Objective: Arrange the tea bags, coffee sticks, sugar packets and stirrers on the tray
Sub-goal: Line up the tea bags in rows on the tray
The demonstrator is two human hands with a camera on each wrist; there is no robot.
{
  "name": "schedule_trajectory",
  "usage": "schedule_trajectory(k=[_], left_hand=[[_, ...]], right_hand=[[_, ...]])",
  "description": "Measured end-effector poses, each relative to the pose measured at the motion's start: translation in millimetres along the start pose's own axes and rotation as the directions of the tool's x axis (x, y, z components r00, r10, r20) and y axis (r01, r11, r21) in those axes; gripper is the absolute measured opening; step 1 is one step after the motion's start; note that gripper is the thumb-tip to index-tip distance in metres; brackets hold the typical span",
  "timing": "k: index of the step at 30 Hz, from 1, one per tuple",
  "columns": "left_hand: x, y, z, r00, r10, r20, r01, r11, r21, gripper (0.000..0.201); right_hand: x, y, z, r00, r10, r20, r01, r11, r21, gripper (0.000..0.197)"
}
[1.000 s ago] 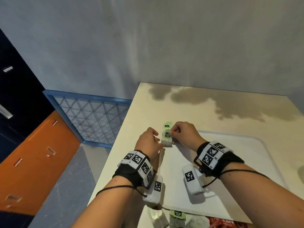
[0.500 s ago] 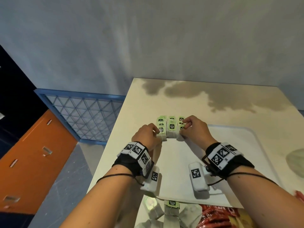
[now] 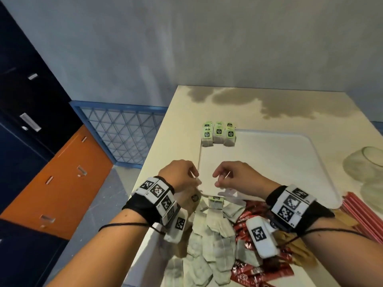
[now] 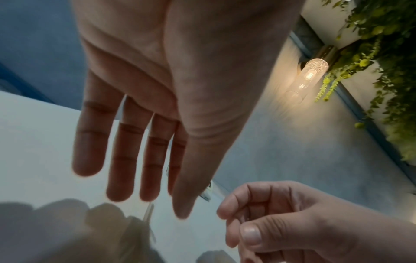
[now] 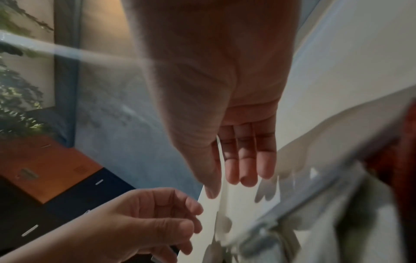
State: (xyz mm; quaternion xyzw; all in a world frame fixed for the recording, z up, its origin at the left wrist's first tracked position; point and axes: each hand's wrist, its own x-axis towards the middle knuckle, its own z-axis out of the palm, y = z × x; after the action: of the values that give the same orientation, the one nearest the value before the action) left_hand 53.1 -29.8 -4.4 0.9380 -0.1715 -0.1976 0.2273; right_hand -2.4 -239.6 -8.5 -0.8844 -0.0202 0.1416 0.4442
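Left grip (image 3: 180,175) and right grip (image 3: 234,177) loose, empty, over tray's (image 3: 269,162) near edge, tea bags (image 3: 218,134) at far-left corner.

my left hand (image 3: 178,175) and right hand (image 3: 234,177) hover side by side at frame centre, fingers loose, holding nothing.

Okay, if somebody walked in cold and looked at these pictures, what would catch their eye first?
Probably the left hand and right hand, both empty, hovering over the near edge of the white tray. Next, the neat rows of green-tagged tea bags at the tray's far left corner. Then the loose tea bags and red coffee sticks nearest the person.
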Motion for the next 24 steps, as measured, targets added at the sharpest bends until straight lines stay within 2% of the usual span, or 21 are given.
schedule_trajectory(k=[5,9,11,13,19,24], left_hand=[[-41,-5,13,0.99,-0.03,0.135,0.018,0.996,0.085,0.014],[-62,-4,24,0.974,-0.067,0.215,0.041,0.991,0.124,0.036],[-70,-3,31,0.97,-0.12,0.213,0.08,0.979,0.189,0.051],[-77,-2,36,0.972,-0.142,0.186,0.092,0.963,0.254,0.058],[-80,0,39,0.976,-0.173,0.129,0.147,0.971,0.19,0.051],[-77,-7,36,0.971,-0.18,0.158,0.15,0.971,0.185,0.054]], right_hand=[[-25,-3,19,0.992,-0.039,0.124,0.045,0.998,-0.05,0.027],[-40,-8,27,0.962,-0.115,0.249,0.148,0.982,-0.119,0.032],[-46,-11,29,0.951,-0.14,0.277,0.194,0.965,-0.176,0.033],[-49,-12,31,0.939,-0.142,0.314,0.219,0.949,-0.226,0.036],[-53,-14,33,0.906,-0.129,0.404,0.271,0.908,-0.318,0.043],[-53,-15,35,0.899,-0.142,0.414,0.307,0.88,-0.364,0.03]])
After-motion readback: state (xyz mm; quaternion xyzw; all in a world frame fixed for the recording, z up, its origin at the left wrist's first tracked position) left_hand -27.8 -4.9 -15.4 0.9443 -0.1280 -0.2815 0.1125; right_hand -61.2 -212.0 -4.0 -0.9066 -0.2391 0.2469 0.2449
